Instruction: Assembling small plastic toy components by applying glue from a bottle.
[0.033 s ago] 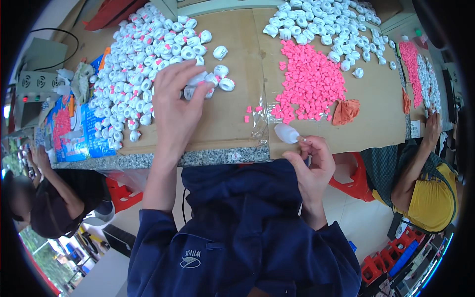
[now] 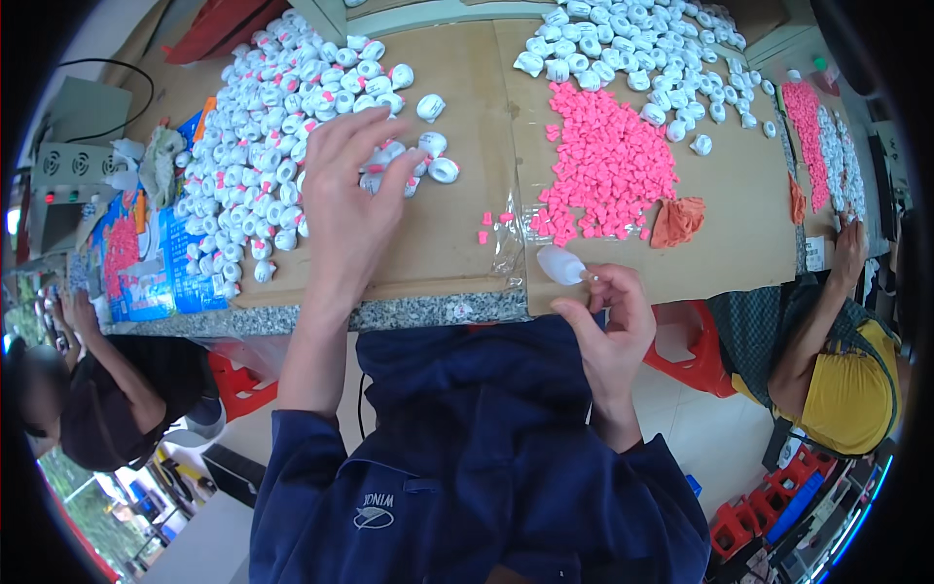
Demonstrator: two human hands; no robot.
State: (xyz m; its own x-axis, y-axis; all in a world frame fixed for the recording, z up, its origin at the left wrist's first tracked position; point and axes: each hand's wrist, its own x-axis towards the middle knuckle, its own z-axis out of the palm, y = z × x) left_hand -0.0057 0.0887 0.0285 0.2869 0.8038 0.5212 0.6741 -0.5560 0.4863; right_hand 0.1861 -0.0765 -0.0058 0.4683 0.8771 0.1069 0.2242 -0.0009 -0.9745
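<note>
Left fingers (image 2: 379, 136) shifted slightly, spread, white pieces (image 2: 391, 152) showing between; right fingers (image 2: 619, 284) pinch white bottle (image 2: 559, 265) at nozzle.

A translucent white bottle (image 2: 559, 265) tilts at the counter's (image 2: 409, 313) near edge, narrow tip rightward; rounded white pieces (image 2: 277, 146), some pink-marked, lie heaped toward its left edge.

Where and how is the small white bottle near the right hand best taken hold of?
Probably by the rounded body of the white bottle, coming from the left: its narrow end points toward the right hand, leaving the wider part exposed.
</note>
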